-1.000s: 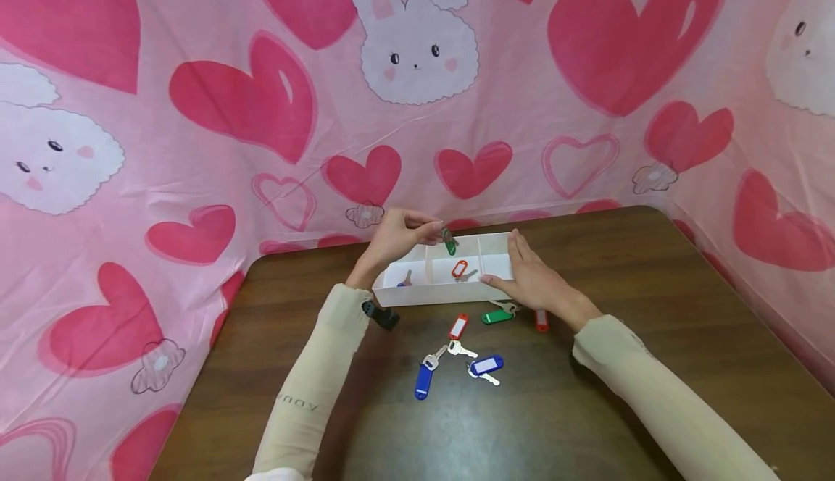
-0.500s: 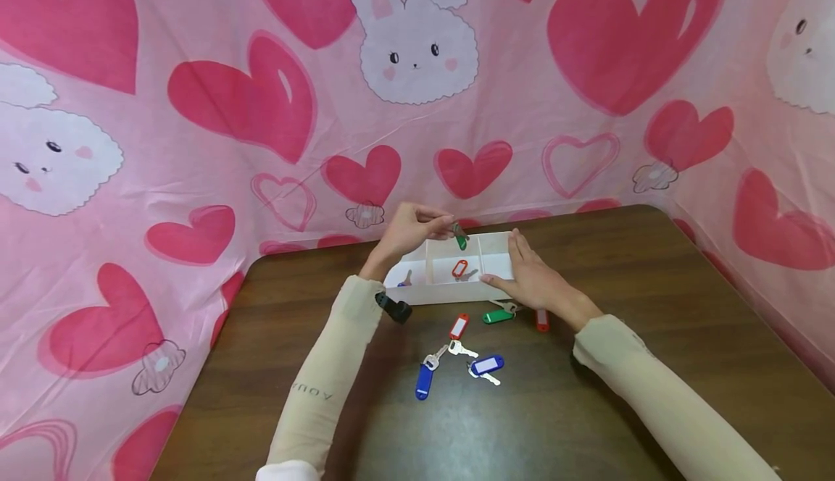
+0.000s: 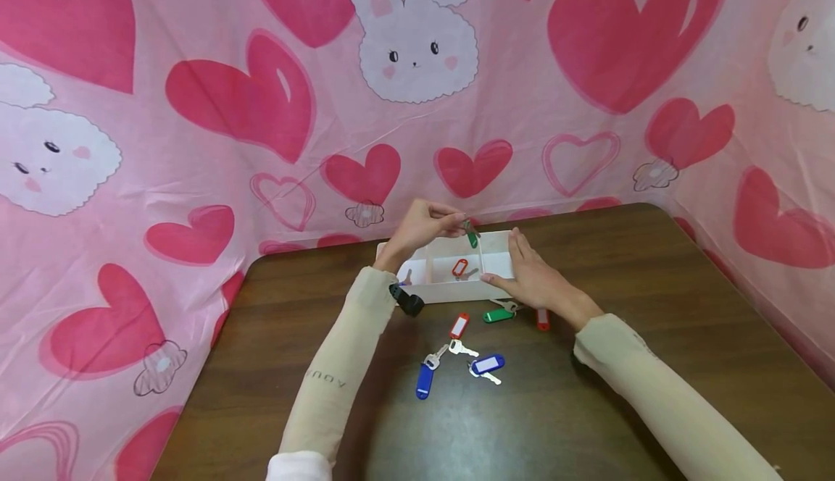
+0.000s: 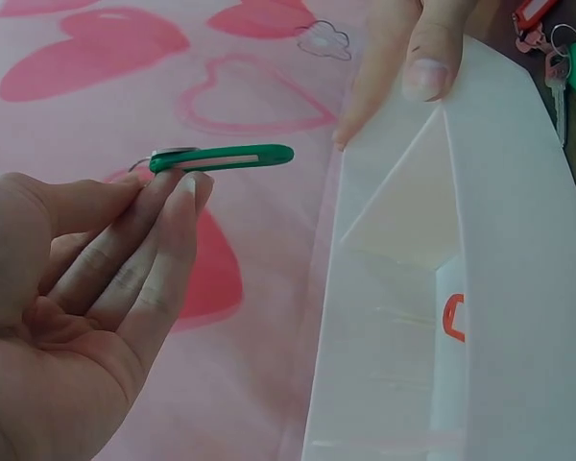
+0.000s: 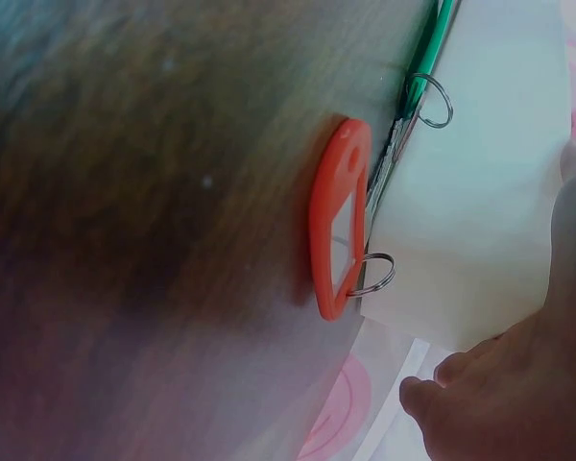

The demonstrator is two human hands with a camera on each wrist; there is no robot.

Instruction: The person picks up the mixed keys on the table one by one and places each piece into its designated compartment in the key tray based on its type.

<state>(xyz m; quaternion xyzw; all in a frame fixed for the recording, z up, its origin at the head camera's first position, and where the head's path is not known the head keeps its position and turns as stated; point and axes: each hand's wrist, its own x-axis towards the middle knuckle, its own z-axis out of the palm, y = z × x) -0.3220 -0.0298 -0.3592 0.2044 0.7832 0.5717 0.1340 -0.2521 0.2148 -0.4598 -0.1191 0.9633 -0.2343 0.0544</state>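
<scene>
My left hand [image 3: 425, 226] pinches a green key tag [image 4: 226, 157] at its ring end, with a key hanging along it in the head view. They are over the white divided box [image 3: 450, 293], by the divider between its middle and right compartments. A red-orange key tag [image 3: 459, 267] with a key lies in the middle compartment, and a key with a blue tag [image 3: 402, 284] in the left one. My right hand [image 3: 541, 278] rests on the box's right end, fingers straight along the side and thumb at the front rim.
In front of the box lie another green key tag [image 3: 499, 316], a red tag [image 3: 459, 326] and two blue tags with keys, one blue tag [image 3: 425, 381] nearest. Another red tag [image 5: 341, 221] lies under my right wrist. A pink patterned cloth [image 3: 417, 126] hangs behind the table.
My left hand has moved right along the box with the green key tag, from over the middle compartment to the right divider. The right hand has stayed at the box's end.
</scene>
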